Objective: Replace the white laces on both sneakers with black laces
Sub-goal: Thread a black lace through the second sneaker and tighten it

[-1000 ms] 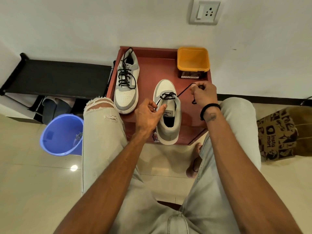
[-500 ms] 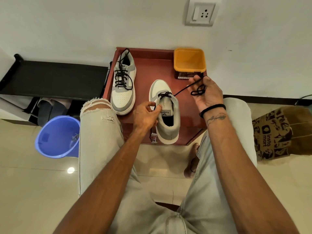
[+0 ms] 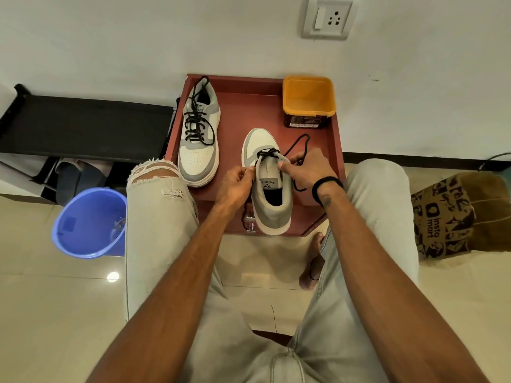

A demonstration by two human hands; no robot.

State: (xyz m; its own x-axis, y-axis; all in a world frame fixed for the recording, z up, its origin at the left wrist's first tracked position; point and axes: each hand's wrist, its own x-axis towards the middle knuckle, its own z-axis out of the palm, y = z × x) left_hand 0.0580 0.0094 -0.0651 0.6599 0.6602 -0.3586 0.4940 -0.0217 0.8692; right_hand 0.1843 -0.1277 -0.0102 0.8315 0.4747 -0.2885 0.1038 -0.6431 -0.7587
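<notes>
One empty yellow tub [image 3: 309, 98] stands on the red table [image 3: 249, 111].

Even, soft indoor light; faint shadows only. One bright glare spot on the glossy floor [image 3: 112, 276] (overhead lamp reflected). Strong wide-angle bending at edges. Centre sharp, forearms slightly soft.

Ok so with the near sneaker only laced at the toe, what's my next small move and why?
Probably thread the black lace held by your right hand through the next eyelet: the near sneaker has only its lowest crossing done.
</notes>
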